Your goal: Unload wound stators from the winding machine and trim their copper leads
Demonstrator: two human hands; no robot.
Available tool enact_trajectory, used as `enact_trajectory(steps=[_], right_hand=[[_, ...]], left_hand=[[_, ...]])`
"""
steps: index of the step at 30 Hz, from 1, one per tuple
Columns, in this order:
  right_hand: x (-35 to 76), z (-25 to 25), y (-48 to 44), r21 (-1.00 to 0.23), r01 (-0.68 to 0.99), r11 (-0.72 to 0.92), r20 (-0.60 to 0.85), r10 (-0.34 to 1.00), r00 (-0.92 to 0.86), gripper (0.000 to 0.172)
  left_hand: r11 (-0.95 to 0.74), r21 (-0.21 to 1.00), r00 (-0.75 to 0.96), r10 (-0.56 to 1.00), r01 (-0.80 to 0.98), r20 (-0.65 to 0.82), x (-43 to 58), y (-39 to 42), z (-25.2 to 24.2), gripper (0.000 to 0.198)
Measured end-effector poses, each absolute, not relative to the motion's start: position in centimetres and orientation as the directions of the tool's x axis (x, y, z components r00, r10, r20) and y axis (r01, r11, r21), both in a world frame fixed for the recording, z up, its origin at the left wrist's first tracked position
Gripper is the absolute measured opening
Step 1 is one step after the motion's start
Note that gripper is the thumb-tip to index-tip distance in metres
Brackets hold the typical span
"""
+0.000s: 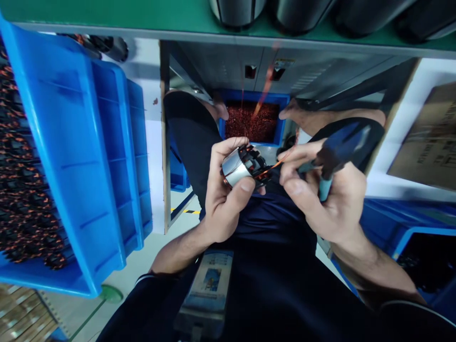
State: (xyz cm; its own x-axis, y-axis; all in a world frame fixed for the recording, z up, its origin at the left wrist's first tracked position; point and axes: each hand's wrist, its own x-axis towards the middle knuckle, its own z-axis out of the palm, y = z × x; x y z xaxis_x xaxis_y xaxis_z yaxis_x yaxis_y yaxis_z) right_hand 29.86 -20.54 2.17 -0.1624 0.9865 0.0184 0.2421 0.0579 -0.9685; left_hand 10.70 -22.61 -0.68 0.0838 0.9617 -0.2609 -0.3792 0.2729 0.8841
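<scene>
My left hand (225, 209) is wrapped round a motor stator (235, 168), a silver metal cylinder with black plastic end pieces and copper windings. The stator is tilted, its wound end facing right. An orange copper wire (273, 166) runs from that end to the fingertips of my right hand (333, 204), which pinch it. Lying across the same hand are pliers (345, 145) with teal handles, blurred, their jaws pointing up and right, away from the stator. The palm hides part of the handles.
Below my hands, between the legs, a blue bin (287, 105) holds reddish wire scraps. At left stands a large blue crate (67, 142) of wound stators. Black cylinders (237, 12) line the green bench edge (107, 14). A cardboard box (423, 142) and another blue crate (409, 232) are at right.
</scene>
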Motion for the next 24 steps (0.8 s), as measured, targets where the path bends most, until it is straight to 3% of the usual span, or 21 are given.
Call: enact_trajectory(steps=[5,11,19,24], right_hand=[[32.1,2.7,-21.7,-0.875,0.425,0.231,0.065,0.927,-0.369,0.048],[32.0,3.2,-21.6,-0.822,0.518,0.238,0.018,0.919,-0.394,0.067],[31.9,3.9,-21.4,-0.760,0.583,0.288,0.029,0.911,-0.412,0.059],[32.2,2.9,-20.8,-0.873,0.437,0.217,0.011,0.904,-0.427,0.056]], left_hand=[[0.245,0.881,0.090,0.969,-0.405,-0.228,10.1,-22.7,-0.7,0.044],[0.245,0.903,0.094,0.970,-0.354,-0.226,10.3,-23.3,-0.7,0.054],[0.197,0.924,0.139,0.978,-0.329,-0.159,10.1,-23.9,-0.9,0.055],[0.216,0.918,0.134,0.974,-0.332,-0.181,10.3,-24.2,-1.4,0.056]])
